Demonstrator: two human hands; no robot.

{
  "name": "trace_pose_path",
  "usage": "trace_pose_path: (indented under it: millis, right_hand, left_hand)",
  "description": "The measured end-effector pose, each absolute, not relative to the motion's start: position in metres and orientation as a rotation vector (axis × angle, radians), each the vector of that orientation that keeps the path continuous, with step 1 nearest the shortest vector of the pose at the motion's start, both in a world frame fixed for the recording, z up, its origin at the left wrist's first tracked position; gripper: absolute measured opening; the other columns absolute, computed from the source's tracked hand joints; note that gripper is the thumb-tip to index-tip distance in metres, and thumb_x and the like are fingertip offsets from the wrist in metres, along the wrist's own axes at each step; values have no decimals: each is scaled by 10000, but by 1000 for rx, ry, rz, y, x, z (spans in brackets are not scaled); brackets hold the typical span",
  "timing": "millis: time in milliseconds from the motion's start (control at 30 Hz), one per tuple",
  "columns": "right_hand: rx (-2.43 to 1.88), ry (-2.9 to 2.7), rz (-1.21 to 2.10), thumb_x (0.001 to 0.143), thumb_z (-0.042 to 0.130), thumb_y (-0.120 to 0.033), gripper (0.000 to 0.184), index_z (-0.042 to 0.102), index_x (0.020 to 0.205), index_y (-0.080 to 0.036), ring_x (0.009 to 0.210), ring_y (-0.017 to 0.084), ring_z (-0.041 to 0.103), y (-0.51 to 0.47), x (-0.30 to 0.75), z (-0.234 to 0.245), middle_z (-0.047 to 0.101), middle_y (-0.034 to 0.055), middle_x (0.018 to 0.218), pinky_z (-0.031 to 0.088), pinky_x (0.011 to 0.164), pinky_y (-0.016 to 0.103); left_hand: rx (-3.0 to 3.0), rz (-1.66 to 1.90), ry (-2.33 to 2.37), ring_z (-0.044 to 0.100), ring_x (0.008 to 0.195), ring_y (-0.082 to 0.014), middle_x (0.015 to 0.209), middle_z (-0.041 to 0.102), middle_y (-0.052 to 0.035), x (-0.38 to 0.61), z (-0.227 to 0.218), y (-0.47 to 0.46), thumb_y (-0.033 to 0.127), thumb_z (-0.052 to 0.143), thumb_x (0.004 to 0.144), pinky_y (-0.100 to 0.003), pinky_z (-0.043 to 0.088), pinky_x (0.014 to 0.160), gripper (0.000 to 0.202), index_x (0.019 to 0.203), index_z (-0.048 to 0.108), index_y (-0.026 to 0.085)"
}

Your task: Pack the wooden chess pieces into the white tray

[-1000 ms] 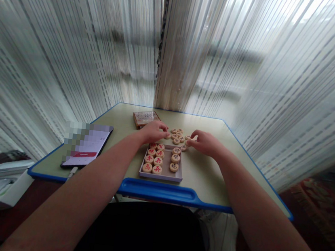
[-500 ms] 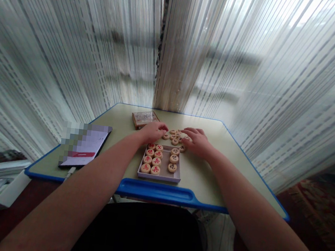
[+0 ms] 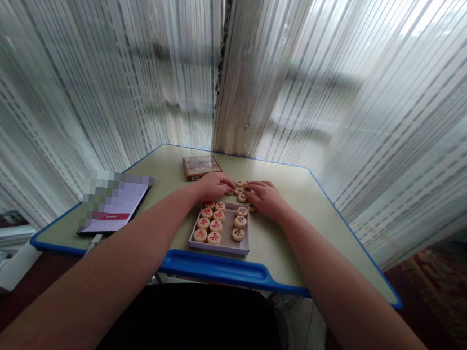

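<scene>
- The loose chess pieces (image 3: 242,197) lie clustered on the table (image 3: 300,186), just beyond the far rim of the shallow box (image 3: 227,228).
- The person's left hand (image 3: 214,186) has its fingers bent at the cluster's left edge; whether they grip a piece, one cannot tell.
- The right hand (image 3: 268,198) reaches over the right edge, fingers fairly straight; what lies under them is hidden, so its hold cannot be told.
- Working the cluster from both sides probably goes best with low fingertips and light, even pressure, so that no disc rides up on another.
- Both wrists should stay clear of the box, where red-marked pieces (image 3: 216,225) fill two columns and three black-marked pieces (image 3: 240,222) stand along the right wall.
</scene>
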State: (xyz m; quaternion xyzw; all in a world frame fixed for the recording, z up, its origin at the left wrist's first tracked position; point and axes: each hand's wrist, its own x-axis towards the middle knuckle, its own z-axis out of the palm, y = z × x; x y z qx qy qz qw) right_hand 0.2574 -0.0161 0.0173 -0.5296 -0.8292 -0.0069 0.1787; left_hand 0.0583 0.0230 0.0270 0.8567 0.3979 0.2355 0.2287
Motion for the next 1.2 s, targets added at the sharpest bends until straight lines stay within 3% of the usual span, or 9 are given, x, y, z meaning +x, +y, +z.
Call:
trace_pose_path:
  millis: [133, 400, 567, 700, 900, 1033, 1200]
  right_hand:
    - [-1504, -2320, -66, 819, 458, -310, 297, 673, 994, -205, 1004, 192, 501, -18, 257, 20, 627, 57, 1089, 327, 926, 309]
    - [-1608, -2263, -111, 800, 482, -314, 260, 689, 889, -185, 788, 158, 531, -17, 255, 18, 673, 54, 867, 333, 813, 281]
    - [-1627, -2268, -156, 821, 453, -313, 273, 697, 897, -219, 797, 159, 520, -14, 257, 15, 679, 38, 870, 320, 785, 274]
    - [-1698, -2251, -178, 823, 452, -367, 296, 695, 868, -204, 783, 167, 509, -15, 255, 16, 670, 53, 859, 320, 776, 282]
    - [-1808, -2202, -168, 828, 416, -471, 398, 690, 839, -182, 802, 182, 505, -18, 252, 18, 646, 82, 852, 322, 784, 300]
    - [-1760, -2199, -148, 833, 417, -406, 355, 697, 846, -187, 843, 176, 500, -21, 255, 22, 636, 80, 879, 309, 841, 298]
    - [-1678, -2265, -38, 740, 525, -311, 252, 698, 913, -252, 921, 188, 476, -25, 259, 29, 627, 42, 971, 312, 879, 297]
  left_hand:
    - [2285, 667, 919, 552, 1041, -159, 1129, 623, -36, 59, 21, 28, 159, 469, 687, -258, 382, 959, 308, 886, 703, 157]
    - [2331, 642, 914, 591, 909, -163, 948, 679, -56, 59, 21, 29, 211, 522, 677, -254, 428, 882, 239, 797, 714, 134]
    - [2300, 632, 1068, 593, 879, -161, 917, 681, -44, 60, 24, 26, 152, 479, 672, -252, 445, 840, 302, 880, 697, 133]
    - [2304, 630, 1133, 578, 930, -163, 1013, 659, -40, 60, 23, 26, 90, 462, 640, -248, 427, 870, 399, 978, 669, 138]
    - [2317, 565, 1037, 575, 924, -166, 973, 664, -49, 59, 24, 26, 149, 476, 670, -255, 419, 872, 323, 914, 687, 135]
    - [2343, 564, 1020, 578, 881, -162, 938, 659, -50, 58, 26, 23, 175, 478, 672, -253, 433, 833, 299, 878, 689, 128]
    - [2280, 557, 1082, 584, 829, -156, 891, 663, -42, 59, 26, 21, 168, 475, 666, -241, 454, 756, 290, 863, 683, 127]
